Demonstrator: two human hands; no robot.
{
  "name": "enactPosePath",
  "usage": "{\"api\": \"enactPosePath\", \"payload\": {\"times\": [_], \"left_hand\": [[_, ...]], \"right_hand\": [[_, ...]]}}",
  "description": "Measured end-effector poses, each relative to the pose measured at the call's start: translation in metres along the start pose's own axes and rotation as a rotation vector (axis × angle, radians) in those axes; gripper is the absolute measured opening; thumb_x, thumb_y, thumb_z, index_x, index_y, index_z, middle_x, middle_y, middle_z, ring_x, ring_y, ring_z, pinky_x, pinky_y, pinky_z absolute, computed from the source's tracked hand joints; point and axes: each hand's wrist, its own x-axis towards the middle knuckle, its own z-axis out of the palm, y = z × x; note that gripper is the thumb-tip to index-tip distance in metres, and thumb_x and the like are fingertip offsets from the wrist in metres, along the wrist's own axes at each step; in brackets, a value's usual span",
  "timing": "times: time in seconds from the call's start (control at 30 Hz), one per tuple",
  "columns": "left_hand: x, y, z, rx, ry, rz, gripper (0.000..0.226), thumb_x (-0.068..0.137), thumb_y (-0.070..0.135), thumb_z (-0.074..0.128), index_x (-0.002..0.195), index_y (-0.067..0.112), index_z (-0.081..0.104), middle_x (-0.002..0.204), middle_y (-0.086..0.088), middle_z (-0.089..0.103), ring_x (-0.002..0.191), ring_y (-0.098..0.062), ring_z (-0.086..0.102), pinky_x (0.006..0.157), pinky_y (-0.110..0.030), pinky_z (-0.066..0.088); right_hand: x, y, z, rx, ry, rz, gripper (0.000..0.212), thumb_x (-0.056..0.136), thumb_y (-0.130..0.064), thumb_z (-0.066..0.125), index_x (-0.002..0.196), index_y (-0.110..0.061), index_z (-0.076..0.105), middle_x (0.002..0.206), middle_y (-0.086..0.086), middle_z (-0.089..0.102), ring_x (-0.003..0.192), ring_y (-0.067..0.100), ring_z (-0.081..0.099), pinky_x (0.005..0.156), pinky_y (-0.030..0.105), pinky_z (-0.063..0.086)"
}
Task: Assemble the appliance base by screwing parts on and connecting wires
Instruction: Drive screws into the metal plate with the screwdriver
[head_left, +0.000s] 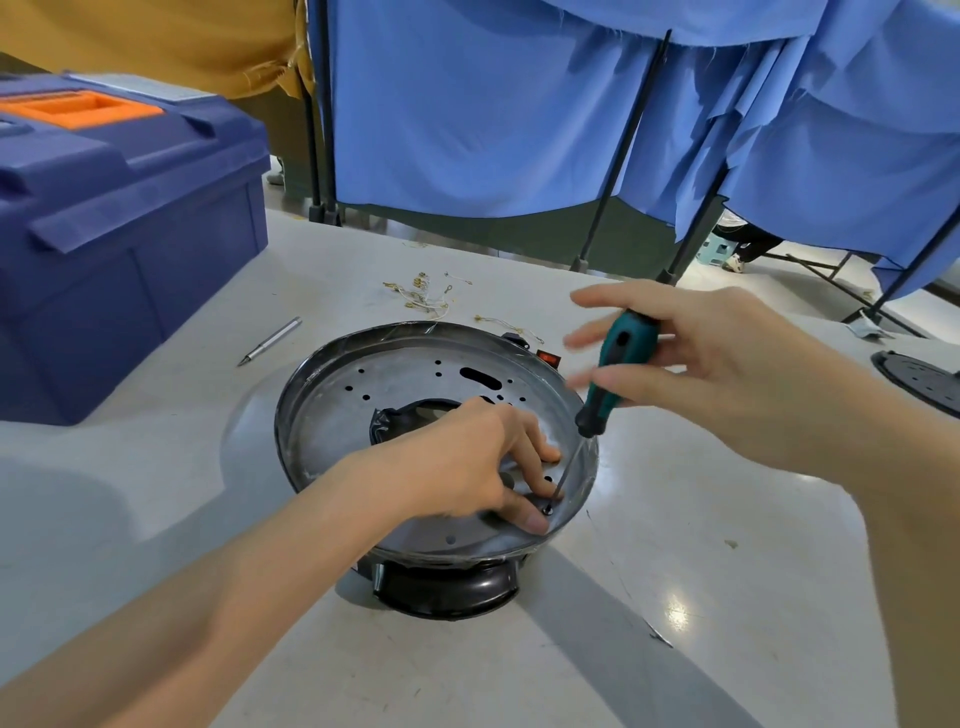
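The round appliance base (363, 395), a grey metal plate with holes on a black body, stands in the middle of the table. My left hand (467, 462) rests inside it near the right rim, thumb and fingers around a small screw (546, 511). My right hand (717, 364) holds a green-handled screwdriver (615, 364) between thumb and fingers, the other fingers spread and blurred. Its thin shaft slants down and its tip sits on the screw. Loose wires with terminals (426, 299) lie behind the base.
A blue toolbox (119, 228) with an orange handle fills the left of the table. A metal bit (270, 341) lies beside it. Another black round part (919, 379) sits at the right edge. Blue curtains on stands (519, 104) hang behind the table.
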Motion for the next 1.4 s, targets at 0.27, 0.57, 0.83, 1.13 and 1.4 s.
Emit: {"api": "enactPosePath", "payload": {"times": [0.27,0.57,0.83,1.13,1.4], "left_hand": [[0.000,0.002,0.000,0.028,-0.012,-0.007,0.028,0.070,0.032,0.086,0.096,0.027,0.078,0.115,0.024,0.055,0.103,0.007,0.048,0.083,-0.012,0.034],[-0.001,0.005,-0.002,-0.033,-0.020,-0.025,0.024,0.070,0.026,0.087,0.092,0.023,0.078,0.107,0.025,0.055,0.109,0.002,0.055,0.096,-0.020,0.042],[-0.002,0.005,-0.001,0.017,-0.016,-0.018,0.026,0.070,0.030,0.086,0.094,0.024,0.078,0.116,0.022,0.056,0.112,0.001,0.052,0.101,-0.024,0.039],[-0.001,0.006,-0.001,0.000,-0.022,-0.053,0.027,0.071,0.028,0.086,0.096,0.022,0.078,0.107,0.026,0.054,0.106,0.001,0.052,0.085,-0.013,0.036],[0.000,0.003,-0.001,0.040,0.004,0.003,0.027,0.069,0.033,0.086,0.094,0.027,0.078,0.107,0.029,0.053,0.107,0.003,0.051,0.090,-0.018,0.038]], "right_hand": [[0.006,0.000,0.033,-0.064,0.494,-0.002,0.024,0.085,-0.033,0.070,0.081,-0.012,0.058,0.063,0.009,0.060,0.045,0.021,0.062,0.049,0.042,0.055],[-0.002,0.005,0.016,0.302,0.093,-0.111,0.045,0.095,-0.031,0.051,0.139,-0.025,0.048,0.116,-0.013,0.068,0.097,0.002,0.070,0.086,0.016,0.053],[0.008,-0.001,0.060,0.040,0.761,-0.096,0.031,0.084,-0.033,0.074,0.081,-0.009,0.055,0.062,-0.009,0.047,0.059,0.013,0.052,0.050,0.023,0.048],[-0.001,0.005,0.037,0.386,0.234,-0.105,0.035,0.101,-0.010,0.047,0.129,-0.030,0.050,0.120,-0.005,0.060,0.101,0.006,0.069,0.089,0.025,0.055],[0.002,0.004,0.051,0.213,0.568,-0.140,0.028,0.088,-0.013,0.071,0.114,-0.022,0.064,0.074,-0.009,0.060,0.064,0.005,0.071,0.063,0.018,0.057]]}}
